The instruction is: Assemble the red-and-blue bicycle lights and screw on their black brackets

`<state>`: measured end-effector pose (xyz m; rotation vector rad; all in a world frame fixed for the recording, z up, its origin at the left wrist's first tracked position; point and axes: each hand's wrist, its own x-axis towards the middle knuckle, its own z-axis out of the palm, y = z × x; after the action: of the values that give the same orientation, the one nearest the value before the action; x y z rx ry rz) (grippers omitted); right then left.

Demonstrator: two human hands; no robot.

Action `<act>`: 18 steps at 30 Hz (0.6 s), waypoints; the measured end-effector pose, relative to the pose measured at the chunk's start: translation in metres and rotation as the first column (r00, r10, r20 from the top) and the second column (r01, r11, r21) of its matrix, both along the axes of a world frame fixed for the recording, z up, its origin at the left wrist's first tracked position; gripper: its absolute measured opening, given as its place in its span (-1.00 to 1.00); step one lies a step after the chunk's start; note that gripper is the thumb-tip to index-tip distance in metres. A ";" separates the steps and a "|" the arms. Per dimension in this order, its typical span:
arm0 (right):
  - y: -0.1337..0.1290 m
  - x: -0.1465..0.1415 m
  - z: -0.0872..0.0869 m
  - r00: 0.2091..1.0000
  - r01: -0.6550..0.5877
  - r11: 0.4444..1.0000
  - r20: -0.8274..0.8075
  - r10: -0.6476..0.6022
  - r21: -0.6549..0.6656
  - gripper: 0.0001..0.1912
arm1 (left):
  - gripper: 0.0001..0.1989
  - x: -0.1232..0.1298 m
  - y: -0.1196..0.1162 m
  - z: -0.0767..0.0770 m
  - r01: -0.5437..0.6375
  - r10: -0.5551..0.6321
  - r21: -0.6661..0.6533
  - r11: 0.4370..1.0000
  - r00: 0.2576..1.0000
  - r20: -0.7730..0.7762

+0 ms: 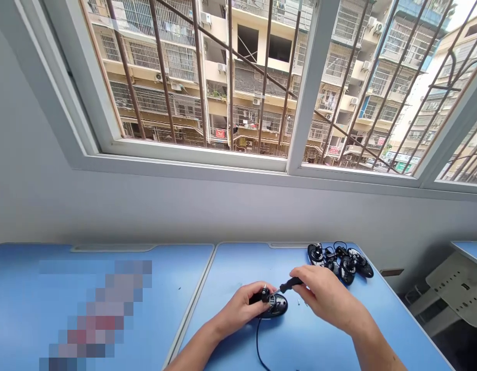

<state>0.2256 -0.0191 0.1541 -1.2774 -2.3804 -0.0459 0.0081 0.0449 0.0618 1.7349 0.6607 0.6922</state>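
Two bare hands work over one black corded device [275, 305]: left hand [238, 312] fingers curled around it, right hand [327, 299] fingers pinching one black-handled screwdriver [290, 283], tip at the device. About two small screws [300, 303] lie just beside on the blue counter [207, 288]; beyond, a tangled pile of several black devices [339, 263], exact count unclear.

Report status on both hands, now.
Left hand gripping black corded device. Right hand on black-handled screwdriver, tip at device. Loose small screws on blue desk. Black device pile beyond.
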 end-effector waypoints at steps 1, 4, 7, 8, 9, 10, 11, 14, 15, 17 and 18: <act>-0.001 0.000 0.000 0.999 0.016 1.000 0.033 -0.015 -0.021 -0.87 | -0.70 0.000 0.000 0.000 0.006 -0.006 -0.007 1.000 1.000 0.004; -0.007 0.004 -0.001 1.000 0.022 0.998 0.017 -0.021 -0.052 -0.86 | -0.62 0.001 0.000 0.000 0.018 -0.017 -0.036 0.999 1.000 0.011; -0.018 0.015 -0.013 0.973 0.103 0.994 -0.204 -0.106 -0.025 -0.86 | -0.56 0.000 0.000 -0.001 0.013 -0.013 -0.053 0.999 1.000 0.002; -0.022 0.021 -0.020 0.946 0.157 0.987 -0.284 -0.156 -0.020 -0.84 | -0.55 0.000 0.000 -0.002 0.006 -0.006 -0.049 0.999 1.000 -0.005; -0.027 0.028 -0.028 0.912 0.221 0.975 -0.348 -0.217 -0.027 -0.81 | -0.55 -0.001 0.001 -0.003 -0.001 0.001 -0.041 0.999 1.000 -0.013; -0.031 0.035 -0.038 0.876 0.289 0.957 -0.395 -0.275 -0.027 -0.78 | -0.55 -0.001 0.001 -0.004 -0.007 0.006 -0.031 1.000 1.000 -0.020; -0.036 0.043 -0.050 0.848 0.343 0.939 -0.426 -0.316 -0.012 -0.74 | -0.56 -0.002 0.002 -0.006 -0.010 0.009 -0.020 1.000 1.000 -0.026; -0.048 0.064 -0.087 0.802 0.485 0.871 -0.438 -0.406 0.081 -0.64 | -0.60 -0.002 0.002 -0.009 -0.011 0.011 -0.007 1.000 1.000 -0.023; -0.051 0.070 -0.099 0.795 0.520 0.848 -0.421 -0.436 0.103 -0.62 | -0.61 -0.002 0.002 -0.010 -0.015 0.015 -0.008 1.000 1.000 -0.019; -0.057 0.077 -0.120 0.797 0.568 0.806 -0.357 -0.488 0.165 -0.62 | -0.63 -0.002 0.002 -0.010 -0.026 0.025 -0.010 1.000 1.000 -0.015; -0.060 0.079 -0.127 0.798 0.584 0.789 -0.315 -0.514 0.193 -0.62 | -0.64 -0.002 0.001 -0.010 -0.031 0.031 -0.009 0.999 0.999 -0.013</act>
<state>0.3042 -0.0791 0.0269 -1.6803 -1.6455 -0.3696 0.0066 0.0462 0.0513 1.7256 0.6997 0.6984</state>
